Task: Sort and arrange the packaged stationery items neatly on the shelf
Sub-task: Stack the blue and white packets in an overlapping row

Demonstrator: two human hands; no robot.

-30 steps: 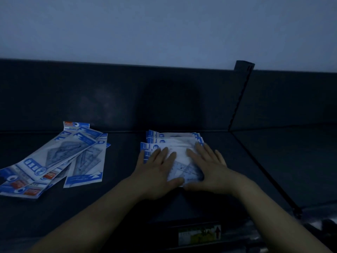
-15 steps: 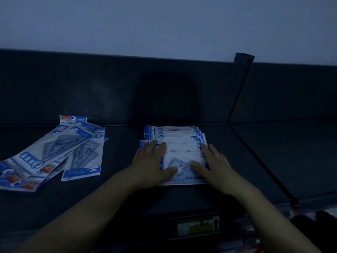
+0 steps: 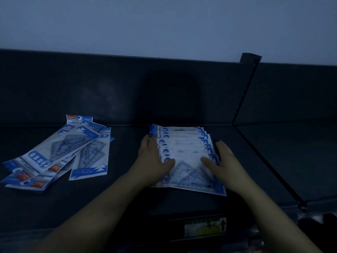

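On the shelf [image 3: 127, 196], far L, the loose packs [image 3: 54, 154] lay skewed and untouched. Left hand [image 3: 151, 159], fingers straight, pressed the L edge of the fanned stack [image 3: 184, 154] mid-shelf. Right hand [image 3: 224, 161], also flat, pressed its R edge. Best done w/ even inward pressure from both sides, squaring edges w/o buckling.

I'm looking into dim, bluish light: a plain pale wall [image 3: 164, 24] rises above a dark shelf [image 3: 127, 198] with a dark back panel [image 3: 91, 92]. A slotted upright [image 3: 244, 92] separates it from the neighbouring shelf [image 3: 291, 157] on the right. A small label [image 3: 205, 227] sits on the front edge.
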